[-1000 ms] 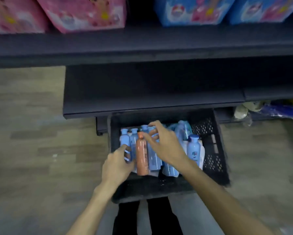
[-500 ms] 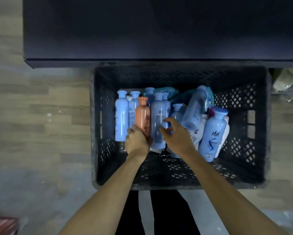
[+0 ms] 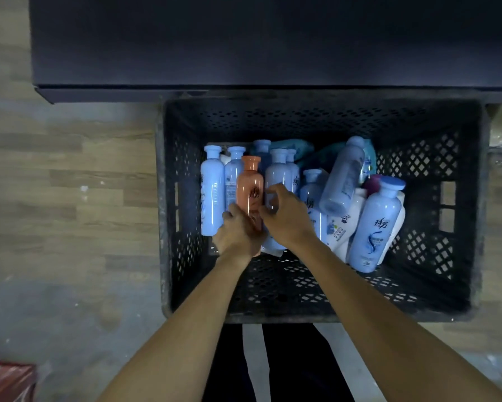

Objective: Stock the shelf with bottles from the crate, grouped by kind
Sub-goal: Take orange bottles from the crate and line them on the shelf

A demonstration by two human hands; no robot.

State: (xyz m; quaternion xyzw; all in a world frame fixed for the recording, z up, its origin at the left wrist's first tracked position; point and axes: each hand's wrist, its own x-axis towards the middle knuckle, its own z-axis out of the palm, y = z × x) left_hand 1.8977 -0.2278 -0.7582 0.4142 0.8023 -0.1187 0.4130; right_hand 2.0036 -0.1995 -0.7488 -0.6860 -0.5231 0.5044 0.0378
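The left hand (image 3: pixel 236 232) has its grip wrapped around the lower end of the orange bottle (image 3: pixel 250 187), fingers curled about the base, so this grip is holding the bottle rather than hovering. The bottle's long axis runs away from the grip toward the far wall of the crate (image 3: pixel 316 117), cap end furthest from the wrist. It sits among a row of pale blue bottles (image 3: pixel 212 192) that flank it on both sides, touching or nearly so.

Just to the right of that grip, the right hand (image 3: pixel 287 216) has its fingers curled at the body of the neighbouring blue bottle (image 3: pixel 278 175); whether it truly pinches that bottle or only steadies it against the orange one I cannot tell, since the fingertips are partly hidden. Both hands are close together, thumbs nearly meeting, but the left is the one actually on the orange bottle.

Further right of the grip lie more blue bottles, one tilted across the others (image 3: pixel 344 175) and a larger upright one with a darker blue cap (image 3: pixel 377 224).

Both forearms reach in from the near rim, angled inward and down, wrists roughly straight. Beyond the crate, past the caps, is the dark shelf (image 3: pixel 244 53). I judge the coming move to be a pull along the bottle's axis back toward the wrist and upward, clear of its neighbours.
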